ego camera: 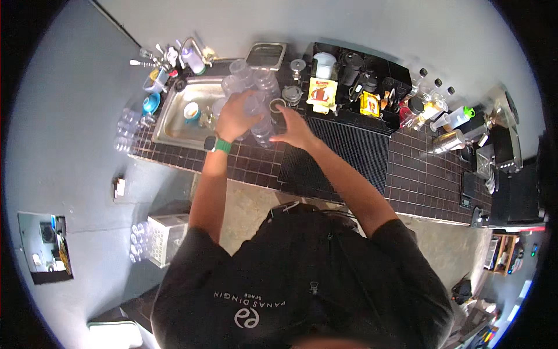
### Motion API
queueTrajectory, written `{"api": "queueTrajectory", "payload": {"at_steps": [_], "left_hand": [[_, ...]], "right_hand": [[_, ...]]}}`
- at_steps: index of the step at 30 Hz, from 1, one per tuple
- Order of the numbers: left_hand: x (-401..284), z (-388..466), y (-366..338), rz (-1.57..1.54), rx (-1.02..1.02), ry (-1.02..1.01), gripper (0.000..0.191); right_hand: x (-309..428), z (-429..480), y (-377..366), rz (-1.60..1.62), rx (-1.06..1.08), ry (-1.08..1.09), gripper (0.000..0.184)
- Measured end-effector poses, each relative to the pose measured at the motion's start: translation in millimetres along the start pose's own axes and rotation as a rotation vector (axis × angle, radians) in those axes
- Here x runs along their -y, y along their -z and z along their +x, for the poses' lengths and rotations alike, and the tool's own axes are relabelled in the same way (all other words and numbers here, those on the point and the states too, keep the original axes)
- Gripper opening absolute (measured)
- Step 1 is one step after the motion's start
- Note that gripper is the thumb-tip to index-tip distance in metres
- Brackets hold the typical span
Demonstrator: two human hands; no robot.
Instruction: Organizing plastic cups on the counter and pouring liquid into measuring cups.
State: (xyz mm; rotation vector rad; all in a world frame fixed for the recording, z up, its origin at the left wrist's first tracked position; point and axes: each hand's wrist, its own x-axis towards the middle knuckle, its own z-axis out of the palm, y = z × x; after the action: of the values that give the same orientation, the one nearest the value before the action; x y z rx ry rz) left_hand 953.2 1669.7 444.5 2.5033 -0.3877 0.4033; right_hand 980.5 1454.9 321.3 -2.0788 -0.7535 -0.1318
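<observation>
Several clear plastic cups or jars [263, 126] stand stacked in a cluster on the dark tiled counter, beside the right edge of a steel sink [168, 126]. My left hand [237, 115], with a green-strapped watch on the wrist, reaches over the cluster's left part, its fingers against the clear containers. To the right, my right hand [296, 128] curves with thumb and fingers apart beside the same cluster, close to a small round-rimmed container [277, 105]. Whether either hand grips a container cannot be told. In the sink sits a blue cup [192, 112] with a pale inside.
A black ribbed mat [348, 148] lies right of my right hand. Behind it are a yellow packet [322, 94], a white container [324, 65] and a black organizer. A steel pan [266, 56] stands at the back, near the tap. Bottles [418, 80] and a metal canister [448, 141] are further right.
</observation>
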Motion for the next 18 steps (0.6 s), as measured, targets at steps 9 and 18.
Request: {"api": "queueTrajectory", "payload": {"at_steps": [9, 18], "left_hand": [[-23, -11, 36, -0.036, -0.052, 0.022, 0.070], [-85, -66, 47, -0.792, -0.092, 0.188, 0.073]], "right_hand": [[9, 32, -25, 0.220, -0.127, 0.149, 0.086], [142, -58, 82, 1.148, -0.024, -0.051, 0.094]]}}
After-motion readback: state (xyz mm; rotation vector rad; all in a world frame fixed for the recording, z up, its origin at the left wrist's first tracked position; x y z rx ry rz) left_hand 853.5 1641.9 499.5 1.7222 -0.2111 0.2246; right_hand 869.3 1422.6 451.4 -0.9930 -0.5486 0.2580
